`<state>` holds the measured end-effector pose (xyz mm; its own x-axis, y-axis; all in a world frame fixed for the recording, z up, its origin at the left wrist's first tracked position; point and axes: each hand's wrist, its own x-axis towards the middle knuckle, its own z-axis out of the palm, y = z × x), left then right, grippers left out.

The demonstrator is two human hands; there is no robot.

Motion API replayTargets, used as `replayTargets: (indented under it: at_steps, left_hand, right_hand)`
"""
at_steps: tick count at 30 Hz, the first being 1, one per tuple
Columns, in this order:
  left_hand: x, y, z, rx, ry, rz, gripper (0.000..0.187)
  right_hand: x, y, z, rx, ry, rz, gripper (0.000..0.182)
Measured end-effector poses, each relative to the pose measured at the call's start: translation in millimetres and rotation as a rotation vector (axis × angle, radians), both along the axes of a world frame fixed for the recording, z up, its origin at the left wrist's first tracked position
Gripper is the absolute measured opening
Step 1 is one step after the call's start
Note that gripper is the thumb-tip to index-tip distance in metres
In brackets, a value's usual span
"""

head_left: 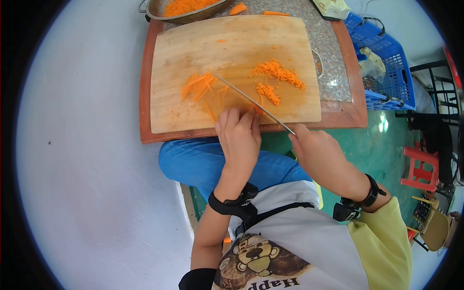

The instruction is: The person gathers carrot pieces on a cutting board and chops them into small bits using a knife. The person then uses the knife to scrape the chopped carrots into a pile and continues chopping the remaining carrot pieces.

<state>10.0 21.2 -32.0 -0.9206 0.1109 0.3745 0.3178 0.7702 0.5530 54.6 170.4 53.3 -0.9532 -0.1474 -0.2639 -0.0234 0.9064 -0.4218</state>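
Note:
My right hand [316,152] is closed round the handle of a kitchen knife [251,100], whose blade slants up and left across the wooden cutting board [232,43]. Close to the blade's left side, my left hand [238,133] rests on the board's near edge with its fingers curled down. Bits of carrot show by its fingertips, but what they press on is mostly hidden. Thin carrot slices and strips [198,86] lie left of the knife tip. To the right of the blade are two small heaps of finely diced carrot [278,72].
A metal bowl [193,18] of chopped carrot stands at the table's far left. Carrot pieces [238,8] lie behind the board on the wood-framed table [355,87]. A blue plastic basket [386,53] is at the right, with a red stool [420,166] beyond. A white wall runs along the left.

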Motion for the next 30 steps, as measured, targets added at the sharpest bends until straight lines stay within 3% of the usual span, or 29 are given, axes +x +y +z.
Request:
replayTargets:
  at_steps: [7, 12, 18, 28, 30]
  left_hand:
    - [0, -3, -2, -0.021, 0.030, -0.026, 0.011]
    - [3, -3, -4, -0.024, 0.052, -0.012, 0.013]
    - [5, -1, -7, -0.021, 0.091, 0.005, 0.016]
    - [4, -1, -8, -0.016, 0.114, 0.008, 0.016]
    - [5, -1, -8, -0.008, 0.116, 0.002, 0.016]
  right_hand:
    - [-6, -7, -10, 0.031, 0.068, -0.008, 0.008]
    - [-12, 3, -8, -0.074, 0.077, -0.101, 0.020]
    - [-5, 8, 3, -0.160, 0.025, -0.129, 0.021]
    - [-7, 6, -7, -0.082, 0.060, -0.108, 0.019]
    - [-12, 3, -2, -0.077, 0.072, -0.075, 0.011]
